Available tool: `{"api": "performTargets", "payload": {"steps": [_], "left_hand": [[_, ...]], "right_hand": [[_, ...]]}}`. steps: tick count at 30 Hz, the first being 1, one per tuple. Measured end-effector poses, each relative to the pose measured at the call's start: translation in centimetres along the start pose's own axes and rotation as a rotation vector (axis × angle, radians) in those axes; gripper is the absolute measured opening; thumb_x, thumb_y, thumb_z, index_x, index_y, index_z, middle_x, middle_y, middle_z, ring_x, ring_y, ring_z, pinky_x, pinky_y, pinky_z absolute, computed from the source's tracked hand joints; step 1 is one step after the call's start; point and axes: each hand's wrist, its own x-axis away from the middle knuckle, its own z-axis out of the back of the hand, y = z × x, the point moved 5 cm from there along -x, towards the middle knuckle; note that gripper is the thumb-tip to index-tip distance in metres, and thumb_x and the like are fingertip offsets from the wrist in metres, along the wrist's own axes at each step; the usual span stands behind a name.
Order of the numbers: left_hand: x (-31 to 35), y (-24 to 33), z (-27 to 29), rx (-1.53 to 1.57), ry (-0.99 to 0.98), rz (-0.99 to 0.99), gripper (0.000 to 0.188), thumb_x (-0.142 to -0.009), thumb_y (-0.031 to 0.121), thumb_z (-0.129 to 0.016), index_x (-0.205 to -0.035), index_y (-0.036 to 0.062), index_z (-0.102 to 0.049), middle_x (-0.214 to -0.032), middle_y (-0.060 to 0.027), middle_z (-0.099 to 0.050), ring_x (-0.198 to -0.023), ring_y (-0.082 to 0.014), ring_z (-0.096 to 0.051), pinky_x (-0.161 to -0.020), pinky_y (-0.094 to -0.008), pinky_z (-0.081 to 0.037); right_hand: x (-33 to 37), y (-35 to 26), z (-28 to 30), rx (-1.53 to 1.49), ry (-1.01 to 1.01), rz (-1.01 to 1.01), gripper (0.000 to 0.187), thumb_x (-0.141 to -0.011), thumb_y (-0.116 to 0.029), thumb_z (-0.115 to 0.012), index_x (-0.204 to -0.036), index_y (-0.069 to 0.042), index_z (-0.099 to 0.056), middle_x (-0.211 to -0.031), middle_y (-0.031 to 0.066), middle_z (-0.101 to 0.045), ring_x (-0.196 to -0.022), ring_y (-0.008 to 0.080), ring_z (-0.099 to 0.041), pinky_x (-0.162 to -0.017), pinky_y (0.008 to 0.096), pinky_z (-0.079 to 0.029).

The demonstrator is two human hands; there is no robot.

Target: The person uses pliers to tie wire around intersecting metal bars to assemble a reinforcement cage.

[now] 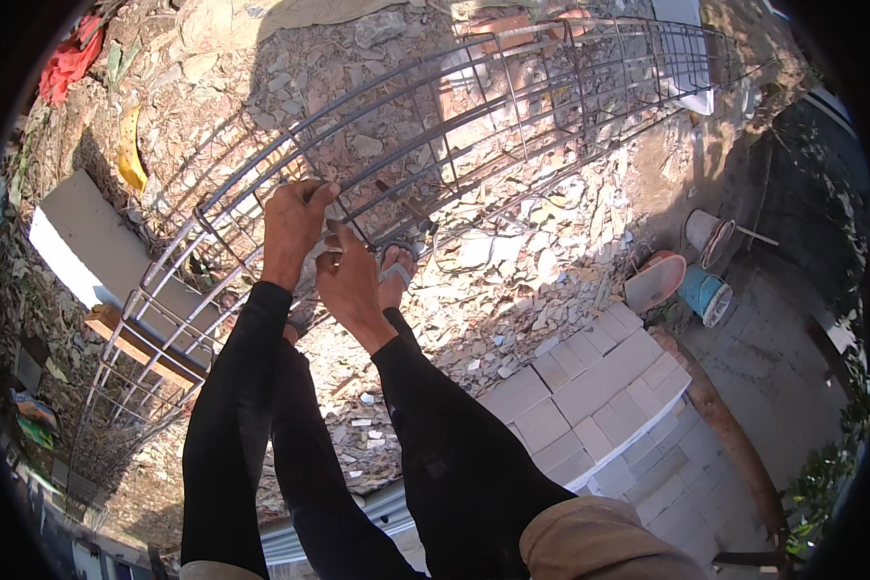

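Note:
A long cage of steel reinforcing bars (474,121) runs from the lower left to the upper right, its long bars crossed by thinner ties. My left hand (295,227) is at the cage's near part, thumb and fingers pinched together beside a cross tie. Just below and to its right, my right hand (350,285) is closed too, its fingertips near the same tie. Whatever thin thing lies between the fingers of either hand is too small to make out. My sandalled foot (396,266) shows beyond the right hand.
A wooden block (150,353) and a pale slab (116,242) lie under the cage's left end. Grey blocks (590,396) are stacked at lower right. Beyond them stand a blue bucket (708,293), a reddish basin (655,280) and a pail (708,237). Rubble covers the ground.

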Motion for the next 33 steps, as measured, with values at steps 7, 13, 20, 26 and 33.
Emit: {"api": "performTargets", "payload": {"steps": [7,13,20,26,33], "left_hand": [[1.4,-4.8,-3.8,0.520,0.077,-0.048,0.027,-0.098,0.024,-0.063,-0.110,0.0010,-0.069,-0.094,-0.0083,-0.067,-0.084,-0.0150,-0.066,-0.073,-0.0306,-0.053],[2.4,-5.9,-6.8,1.363,0.252,0.041,0.027,-0.095,0.021,-0.063,-0.117,0.0056,-0.063,-0.121,-0.0094,-0.062,-0.106,-0.0192,-0.064,-0.096,-0.0355,-0.045],[3.3,-1.9,-4.0,-0.320,0.563,-0.379,0.026,-0.089,0.017,-0.067,-0.114,0.0092,-0.066,-0.125,-0.0074,-0.066,-0.122,-0.0267,-0.060,-0.120,-0.0496,-0.020],[3.3,-2.9,-2.9,-0.270,0.449,-0.420,0.021,-0.090,0.010,-0.064,-0.110,0.0120,-0.069,-0.107,-0.0043,-0.072,-0.114,-0.0227,-0.063,-0.117,-0.0581,-0.014],[3.5,-1.1,-3.3,-0.195,0.526,-0.442,0.024,-0.086,0.002,-0.066,-0.107,0.0133,-0.069,-0.097,-0.0011,-0.070,-0.107,-0.0213,-0.063,-0.115,-0.0603,-0.017]], "right_hand": [[-2.6,-9.9,2.8,0.166,0.150,0.460,0.027,-0.090,-0.011,-0.059,-0.113,0.002,-0.066,-0.106,0.0256,-0.069,-0.092,0.0356,-0.071,-0.078,0.0431,-0.055],[-9.8,-11.0,-2.1,0.891,-0.175,0.500,0.024,-0.088,-0.023,-0.064,-0.080,-0.002,-0.071,-0.075,0.0186,-0.070,-0.076,0.0371,-0.071,-0.069,0.0491,-0.055],[-9.7,-10.4,1.6,0.635,-0.053,0.142,0.037,-0.084,-0.032,-0.071,-0.083,0.005,-0.073,-0.087,0.0241,-0.073,-0.084,0.0356,-0.074,-0.074,0.0445,-0.058],[-7.1,-6.0,4.3,0.135,-0.130,-0.112,0.029,-0.080,-0.024,-0.072,-0.092,0.002,-0.074,-0.080,0.0235,-0.073,-0.075,0.0360,-0.073,-0.081,0.0395,-0.057],[-7.3,-6.8,6.7,0.767,-0.135,0.206,0.026,-0.086,-0.013,-0.061,-0.108,-0.011,-0.076,-0.095,0.0173,-0.075,-0.094,0.0353,-0.072,-0.084,0.0434,-0.056]]}}
